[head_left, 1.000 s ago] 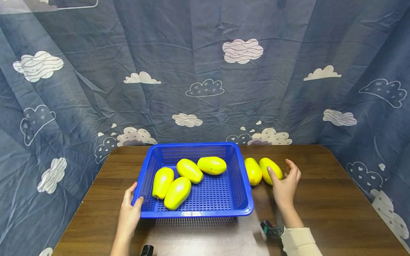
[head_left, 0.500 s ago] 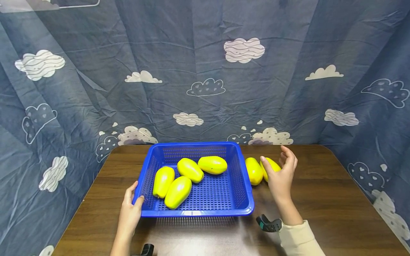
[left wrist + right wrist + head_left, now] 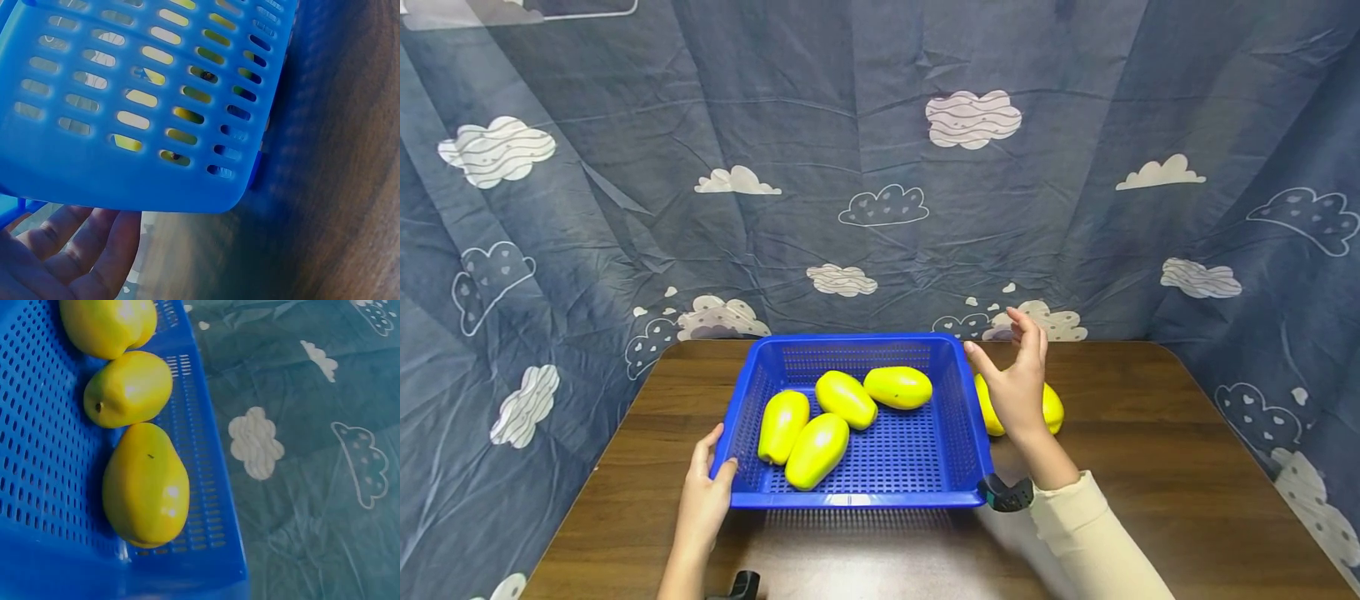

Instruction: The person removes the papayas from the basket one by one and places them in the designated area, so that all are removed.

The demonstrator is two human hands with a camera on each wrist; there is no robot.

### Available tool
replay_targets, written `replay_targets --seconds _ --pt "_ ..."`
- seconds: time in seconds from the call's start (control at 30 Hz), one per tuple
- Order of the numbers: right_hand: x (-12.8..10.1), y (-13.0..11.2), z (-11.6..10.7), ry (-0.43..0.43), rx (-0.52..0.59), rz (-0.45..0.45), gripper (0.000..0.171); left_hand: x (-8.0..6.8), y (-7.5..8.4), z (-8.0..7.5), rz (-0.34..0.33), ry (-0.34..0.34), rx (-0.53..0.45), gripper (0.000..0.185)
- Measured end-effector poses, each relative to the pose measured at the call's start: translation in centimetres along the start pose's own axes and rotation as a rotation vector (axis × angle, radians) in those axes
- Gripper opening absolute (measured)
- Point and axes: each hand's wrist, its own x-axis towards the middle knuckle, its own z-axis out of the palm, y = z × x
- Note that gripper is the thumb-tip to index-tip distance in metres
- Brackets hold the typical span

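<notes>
A blue perforated plastic basket (image 3: 895,500) stands on the table in the head view, with several yellow papayas (image 3: 817,451) in it. My left hand (image 3: 702,500) grips its left rim near the front corner, thumb on the inner side. In the left wrist view, the fingers (image 3: 119,244) of that hand show beside the basket wall (image 3: 112,178). My right hand (image 3: 1018,392) is raised by the basket's right rim, fingers and thumb apart and nothing between them. Behind it, two more papayas (image 3: 1052,410) lie on the table, partly hidden. The right wrist view shows papayas (image 3: 147,487) inside the basket.
The brown wooden table (image 3: 1180,467) extends to both sides of the basket. A dark blue curtain (image 3: 887,275) with cloud prints hangs behind it. My right wrist wears a black band (image 3: 1006,493), seen close to the basket's front right corner.
My right hand has moved left and upward, from beside the outer papaya on the table to the basket's right rim. My left hand, the basket and the papayas look unmoved.
</notes>
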Motion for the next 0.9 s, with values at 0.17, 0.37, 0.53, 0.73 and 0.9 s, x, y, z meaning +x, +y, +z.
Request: replay_targets --seconds 0.17,0.37,0.53,0.73,0.9 --pt "0.5 0.9 1.8 -0.081 -0.02 -0.017 0.065 0.0 -0.1 0.0 0.0 -0.008 -0.011 0.05" --pt "0.6 1.3 3.6 -0.23 -0.027 0.019 0.068 0.1 0.0 0.1 0.002 -0.005 -0.01 0.05" --pt "0.6 1.7 4.8 -0.421 -0.053 0.101 0.069 0.1 0.1 0.1 -0.001 -0.003 -0.01 0.049" --pt "0.3 2.7 6.0 -0.631 -0.081 0.171 0.069 0.1 0.1 0.0 -0.009 -0.003 0.007 0.049" --pt "0.1 3.4 7.0 -0.723 -0.078 0.179 0.069 0.1 0.0 0.0 -0.006 -0.008 -0.005 0.049"
